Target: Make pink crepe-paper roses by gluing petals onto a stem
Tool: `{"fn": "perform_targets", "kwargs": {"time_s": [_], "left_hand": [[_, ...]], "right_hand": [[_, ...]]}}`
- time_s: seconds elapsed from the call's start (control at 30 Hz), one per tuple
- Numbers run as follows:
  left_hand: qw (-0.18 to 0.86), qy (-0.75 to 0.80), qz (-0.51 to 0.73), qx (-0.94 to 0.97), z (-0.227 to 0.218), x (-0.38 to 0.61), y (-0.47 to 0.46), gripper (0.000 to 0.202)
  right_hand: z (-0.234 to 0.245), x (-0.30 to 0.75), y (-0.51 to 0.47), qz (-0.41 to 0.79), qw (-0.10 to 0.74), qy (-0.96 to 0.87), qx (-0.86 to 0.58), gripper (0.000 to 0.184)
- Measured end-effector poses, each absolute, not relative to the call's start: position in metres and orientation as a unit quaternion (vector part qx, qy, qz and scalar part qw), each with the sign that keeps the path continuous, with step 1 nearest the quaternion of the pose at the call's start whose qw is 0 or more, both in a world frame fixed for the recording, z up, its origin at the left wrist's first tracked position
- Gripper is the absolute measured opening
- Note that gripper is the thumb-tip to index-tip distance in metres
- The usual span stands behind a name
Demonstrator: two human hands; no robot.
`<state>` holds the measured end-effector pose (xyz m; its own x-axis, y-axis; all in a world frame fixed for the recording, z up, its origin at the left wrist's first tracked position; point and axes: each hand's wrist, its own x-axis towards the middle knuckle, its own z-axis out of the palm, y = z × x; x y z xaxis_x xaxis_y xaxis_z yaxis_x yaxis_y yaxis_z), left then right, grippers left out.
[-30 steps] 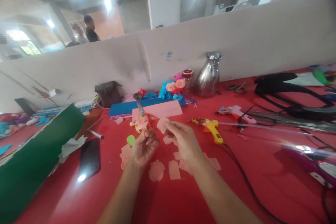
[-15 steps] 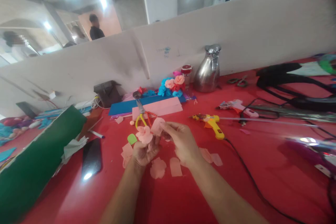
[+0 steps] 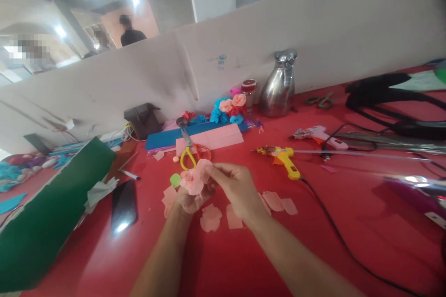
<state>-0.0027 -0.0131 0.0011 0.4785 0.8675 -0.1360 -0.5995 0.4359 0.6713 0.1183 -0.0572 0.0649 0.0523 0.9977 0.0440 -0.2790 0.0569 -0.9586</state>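
Observation:
A pink paper flower (image 3: 190, 183) is held up in my left hand (image 3: 191, 200), whose fingers are closed round its base, partly hidden behind the petals. My right hand (image 3: 237, 188) pinches a loose pink paper petal (image 3: 204, 169) between thumb and fingers, its edge against the flower's right side. Below the hands, more cut petals (image 3: 211, 218) lie on the red table. Just beyond the flower are scissors (image 3: 190, 151) with one yellow and one orange handle, and a green paper piece (image 3: 175, 180) lies to the left.
A yellow glue gun (image 3: 284, 158) with its cord lies right of my hands, a pink glue gun (image 3: 318, 137) behind it. A steel jug (image 3: 278, 83) stands by the wall near finished paper flowers (image 3: 228, 106). A phone (image 3: 123, 206) and a green board (image 3: 59, 213) lie left.
My right hand has moved slightly left, bringing the petal from beside the flower up against its right side. The left hand still holds the flower. The view has shifted slightly.

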Motion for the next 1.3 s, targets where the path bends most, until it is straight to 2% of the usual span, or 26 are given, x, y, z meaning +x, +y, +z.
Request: {"fn": "perform_targets", "kwargs": {"time_s": [0.3, 0.53, 1.3], "left_hand": [[0.795, 0.265, 0.481, 0.258, -0.005, -0.003, -0.013, 0.028], [0.798, 0.275, 0.489, 0.222, -0.005, -0.004, -0.011, 0.035], [0.790, 0.272, 0.482, 0.265, -0.004, -0.004, -0.013, 0.029]], "right_hand": [[0.068, 0.115, -0.060, 0.539, 0.588, -0.431, -0.422, 0.026], [0.065, 0.113, -0.059, 0.539, 0.588, -0.431, -0.421, 0.025], [0.061, 0.117, -0.058, 0.523, 0.588, -0.456, -0.415, 0.026]]}}
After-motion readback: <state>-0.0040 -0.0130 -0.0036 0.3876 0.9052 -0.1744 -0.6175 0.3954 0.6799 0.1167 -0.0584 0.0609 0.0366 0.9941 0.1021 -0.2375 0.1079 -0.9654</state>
